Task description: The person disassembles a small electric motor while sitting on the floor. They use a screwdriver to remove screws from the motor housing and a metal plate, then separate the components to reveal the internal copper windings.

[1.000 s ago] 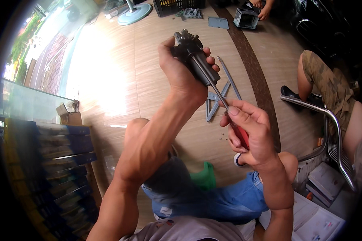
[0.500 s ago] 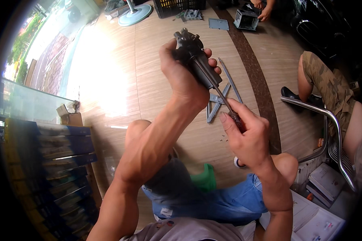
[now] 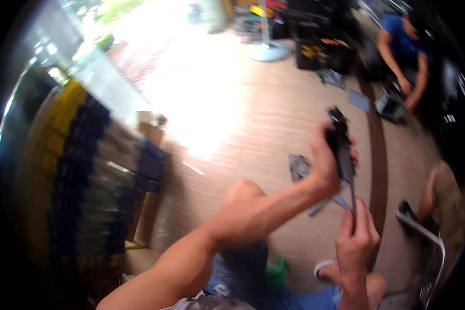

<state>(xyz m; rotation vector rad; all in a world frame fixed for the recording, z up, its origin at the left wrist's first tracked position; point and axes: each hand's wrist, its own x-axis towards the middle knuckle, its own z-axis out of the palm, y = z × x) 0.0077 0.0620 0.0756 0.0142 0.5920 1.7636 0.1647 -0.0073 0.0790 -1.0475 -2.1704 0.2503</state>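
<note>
In my left hand (image 3: 323,157) is a black mechanical part (image 3: 339,142) with a boxy lower body and knobbly metal fittings at its top. The fingers wrap round it and the whole is smeared by motion. My right hand (image 3: 357,235), lower and a little to the right, pinches a screwdriver (image 3: 353,194). Its thin shaft points up along the part; where the tip meets it I cannot make out. On the floor behind and below my left wrist lie grey metal strips (image 3: 318,207) and a grey metal piece (image 3: 298,166), partly covered by my arm.
Stacked blue and yellow boxes (image 3: 95,170) stand at the left. Far back are a round stand base (image 3: 268,50) and a black crate (image 3: 323,56). A co-worker in blue (image 3: 400,49) handles a grey box (image 3: 390,108). At right is a chair's metal tube (image 3: 421,227).
The view has swung left and up, so hands and floor sit further right and lower. The co-worker's upper body and a grey metal piece show now. Both hands keep their hold.
</note>
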